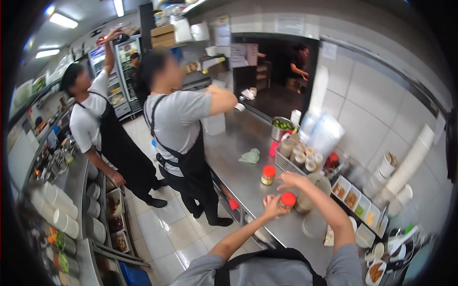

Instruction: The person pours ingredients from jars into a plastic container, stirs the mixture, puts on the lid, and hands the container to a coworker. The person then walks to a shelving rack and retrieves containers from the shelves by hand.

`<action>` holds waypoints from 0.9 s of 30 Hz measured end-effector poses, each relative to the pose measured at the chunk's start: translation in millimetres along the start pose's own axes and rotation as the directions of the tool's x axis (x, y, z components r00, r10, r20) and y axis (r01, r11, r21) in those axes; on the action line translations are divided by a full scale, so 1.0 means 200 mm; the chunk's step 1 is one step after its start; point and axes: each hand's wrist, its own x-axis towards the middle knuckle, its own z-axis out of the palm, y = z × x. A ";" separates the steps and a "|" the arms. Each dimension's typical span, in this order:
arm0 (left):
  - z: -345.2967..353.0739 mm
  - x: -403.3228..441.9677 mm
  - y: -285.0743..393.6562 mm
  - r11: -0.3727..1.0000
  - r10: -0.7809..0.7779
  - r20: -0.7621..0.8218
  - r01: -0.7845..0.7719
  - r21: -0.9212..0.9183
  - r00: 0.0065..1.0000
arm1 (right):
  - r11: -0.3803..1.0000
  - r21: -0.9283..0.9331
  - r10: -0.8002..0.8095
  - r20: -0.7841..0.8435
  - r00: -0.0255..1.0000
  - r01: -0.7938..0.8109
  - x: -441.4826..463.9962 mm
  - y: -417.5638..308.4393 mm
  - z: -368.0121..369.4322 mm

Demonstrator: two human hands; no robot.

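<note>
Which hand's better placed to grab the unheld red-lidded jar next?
Probably the right hand: it looks empty and open, close to the unheld jar. The left hand is holding another red-lidded jar.

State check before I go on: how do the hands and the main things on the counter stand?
Left hand: closed on held jar
Held jar: red-capped
Right hand: open, raised
Other jar: upright, red-capped
Green cloth: crumpled, lying flat
Metal pot: uncovered, filled
</note>
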 end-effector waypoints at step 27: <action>-0.22 0.13 -0.15 0.963 -0.262 -0.325 0.267 -0.028 0.909 | 0.962 0.014 0.272 -0.159 0.949 -0.274 0.47 -0.16 0.21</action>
